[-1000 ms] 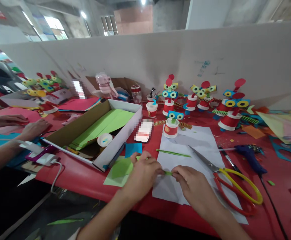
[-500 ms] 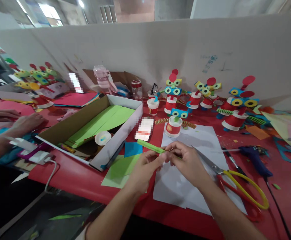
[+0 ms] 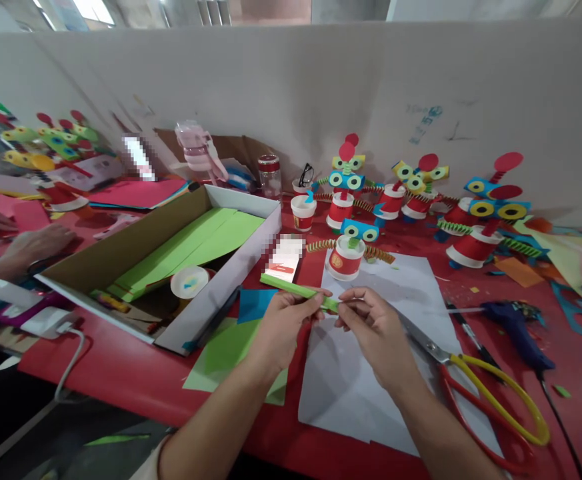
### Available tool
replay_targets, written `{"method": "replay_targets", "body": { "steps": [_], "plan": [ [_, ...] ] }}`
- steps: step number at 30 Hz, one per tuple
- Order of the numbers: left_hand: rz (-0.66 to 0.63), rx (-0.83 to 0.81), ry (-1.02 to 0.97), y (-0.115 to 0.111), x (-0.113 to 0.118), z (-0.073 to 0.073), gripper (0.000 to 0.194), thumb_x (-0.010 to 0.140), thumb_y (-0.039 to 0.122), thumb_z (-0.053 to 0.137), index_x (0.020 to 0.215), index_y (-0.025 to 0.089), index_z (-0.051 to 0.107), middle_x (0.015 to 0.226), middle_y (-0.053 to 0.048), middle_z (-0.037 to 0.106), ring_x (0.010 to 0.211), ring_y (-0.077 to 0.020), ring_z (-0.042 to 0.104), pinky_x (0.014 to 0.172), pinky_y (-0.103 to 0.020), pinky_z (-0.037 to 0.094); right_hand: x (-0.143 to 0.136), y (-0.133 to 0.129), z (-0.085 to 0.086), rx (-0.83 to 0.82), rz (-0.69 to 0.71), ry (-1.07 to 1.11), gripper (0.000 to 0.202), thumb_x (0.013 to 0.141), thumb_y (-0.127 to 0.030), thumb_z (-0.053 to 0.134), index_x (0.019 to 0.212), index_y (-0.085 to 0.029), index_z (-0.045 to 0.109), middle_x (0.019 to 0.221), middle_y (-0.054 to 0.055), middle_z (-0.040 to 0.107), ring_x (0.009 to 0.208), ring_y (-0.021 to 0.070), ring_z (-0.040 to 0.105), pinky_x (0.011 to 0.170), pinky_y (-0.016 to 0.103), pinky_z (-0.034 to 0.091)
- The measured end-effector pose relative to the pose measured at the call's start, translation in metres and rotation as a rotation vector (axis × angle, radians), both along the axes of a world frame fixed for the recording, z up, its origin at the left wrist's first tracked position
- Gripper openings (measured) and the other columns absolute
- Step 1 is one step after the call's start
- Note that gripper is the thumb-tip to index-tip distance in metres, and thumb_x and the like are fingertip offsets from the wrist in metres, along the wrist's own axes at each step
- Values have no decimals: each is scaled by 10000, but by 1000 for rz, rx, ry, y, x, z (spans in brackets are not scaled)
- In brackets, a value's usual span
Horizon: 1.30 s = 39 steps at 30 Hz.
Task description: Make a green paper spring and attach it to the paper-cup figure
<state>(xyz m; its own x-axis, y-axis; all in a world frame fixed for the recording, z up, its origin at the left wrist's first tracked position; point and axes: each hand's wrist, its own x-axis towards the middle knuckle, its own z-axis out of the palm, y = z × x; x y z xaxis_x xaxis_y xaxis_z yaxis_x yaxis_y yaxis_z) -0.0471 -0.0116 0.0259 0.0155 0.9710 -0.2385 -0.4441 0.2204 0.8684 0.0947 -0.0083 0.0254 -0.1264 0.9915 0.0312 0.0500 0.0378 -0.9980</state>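
A narrow green paper strip [image 3: 291, 286] is held between my two hands over the white sheet [image 3: 333, 373]. My left hand [image 3: 283, 330] pinches it along its length, its far end sticking out to the left. The fingers of my right hand [image 3: 371, 323] close on the strip's right end. Just beyond my hands stands a red-and-white paper cup figure [image 3: 347, 259] with blue eyes and folded paper arms. Scissors [image 3: 441, 353] with yellow and red handles lie by my right forearm. Blue [image 3: 255, 305] and green paper pieces [image 3: 225, 353] lie left of my left hand.
A shallow cardboard box [image 3: 215, 313] with green paper and a cup stands left. Several finished cup figures [image 3: 341, 210] line the back. A glue gun [image 3: 515, 333] with its cord and a marker [image 3: 475, 343] lie right. Another person's hand [image 3: 41, 247] rests at far left.
The view has tilted down and shifted slightly. My fingers have parted a little along the green strip, so more of its right end shows between them.
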Motion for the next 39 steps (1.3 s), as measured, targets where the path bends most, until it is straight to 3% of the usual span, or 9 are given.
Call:
{"method": "replay_targets", "body": {
  "steps": [5, 10, 15, 19, 25, 28, 34, 39],
  "plan": [
    [-40, 52, -3, 13, 9, 8, 159, 615, 231, 780, 750, 148, 764, 560, -1, 588, 547, -92, 470, 535, -235, 351, 6, 3, 0, 47, -58, 49, 105, 804, -288, 637, 835, -206, 580, 727, -12, 666, 647, 129, 627, 628, 258, 506],
    [-27, 23, -13, 19, 3, 1, 133, 612, 183, 764, 735, 132, 759, 583, -12, 620, 581, -85, 513, 564, -213, 394, 9, 2, -3, 91, -86, 16, 97, 819, -246, 618, 901, -218, 574, 769, -14, 655, 673, 133, 633, 647, 261, 506],
    [-4, -25, -65, 23, -4, -4, 138, 630, 177, 765, 759, 133, 744, 594, -19, 642, 585, -93, 573, 561, -199, 436, 9, 0, -5, 252, -78, -166, 174, 828, -179, 589, 983, -234, 646, 902, 22, 698, 814, 168, 656, 738, 293, 523],
    [-25, -30, -92, 22, -3, -4, 126, 636, 153, 759, 758, 129, 740, 590, -15, 646, 575, -80, 583, 548, -173, 449, 9, 0, -5, 394, -133, -268, 124, 841, -187, 613, 925, -236, 690, 903, 28, 720, 821, 181, 669, 731, 299, 535],
    [-35, -24, -137, 19, 3, -2, 95, 629, 127, 736, 724, 120, 727, 579, -12, 645, 541, -68, 578, 528, -153, 451, 9, 1, -5, 461, -146, -245, 116, 846, -179, 626, 847, -247, 720, 865, 27, 739, 821, 189, 681, 760, 324, 538],
    [-40, -13, -147, 17, 4, 0, 87, 645, 123, 725, 732, 121, 723, 580, -7, 644, 544, -67, 580, 538, -153, 458, 6, 0, -4, 414, -154, -188, 95, 826, -181, 654, 815, -243, 724, 837, 15, 742, 797, 178, 679, 748, 308, 537],
    [-28, 44, -125, 13, 7, -1, 51, 665, 127, 710, 715, 132, 707, 642, 1, 654, 592, -73, 600, 579, -164, 476, 1, -1, 1, 151, -191, -29, 40, 775, -240, 693, 763, -212, 719, 773, 18, 738, 724, 170, 676, 683, 288, 546],
    [-76, 127, -48, 10, 6, -3, 127, 673, 119, 736, 788, 161, 701, 742, 8, 679, 698, -85, 617, 671, -179, 488, 4, 0, 0, 95, -198, 15, 57, 760, -253, 705, 763, -198, 721, 745, 13, 730, 695, 160, 661, 663, 277, 528]
  ]
}}
